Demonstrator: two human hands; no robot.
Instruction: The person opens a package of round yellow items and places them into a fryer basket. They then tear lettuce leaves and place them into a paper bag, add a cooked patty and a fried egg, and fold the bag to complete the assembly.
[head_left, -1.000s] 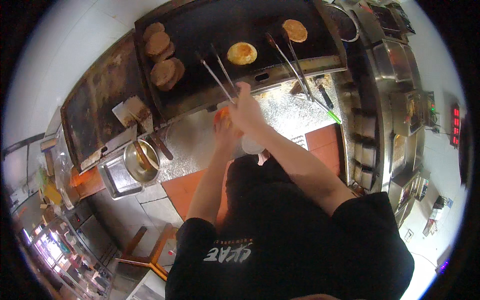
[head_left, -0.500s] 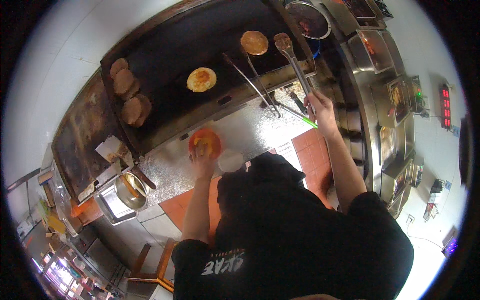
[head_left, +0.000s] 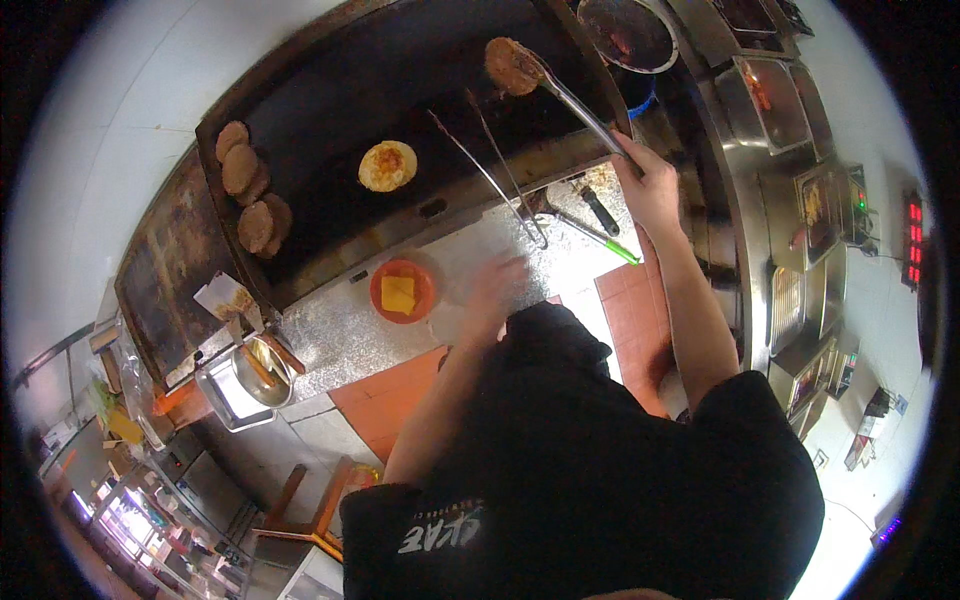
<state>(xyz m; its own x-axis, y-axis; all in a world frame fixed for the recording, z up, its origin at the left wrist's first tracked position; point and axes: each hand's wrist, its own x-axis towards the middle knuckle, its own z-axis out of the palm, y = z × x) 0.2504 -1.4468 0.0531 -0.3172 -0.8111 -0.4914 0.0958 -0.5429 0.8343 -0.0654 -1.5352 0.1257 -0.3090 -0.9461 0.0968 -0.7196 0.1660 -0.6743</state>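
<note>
Tongs (head_left: pixel 585 107) in right hand (head_left: pixel 650 182) | long axis diagonal | tips up-left, at patty (head_left: pixel 502 68)

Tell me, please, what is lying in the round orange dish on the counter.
The round orange dish holds yellow, square-edged, flat food. It covers the dish's middle, so whatever lies beneath cannot be seen.

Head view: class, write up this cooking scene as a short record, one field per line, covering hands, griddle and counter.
Right hand: holds long silver metal tongs, their end over a brown round patty
Left hand: blurred, grip unclear
Nearest left hand: orange round dish with a yellow square slice in it
Dark flat griddle: bears a yellow-white round egg; several brown round patties at left
Silver metal counter: green-handled tool at right
</note>
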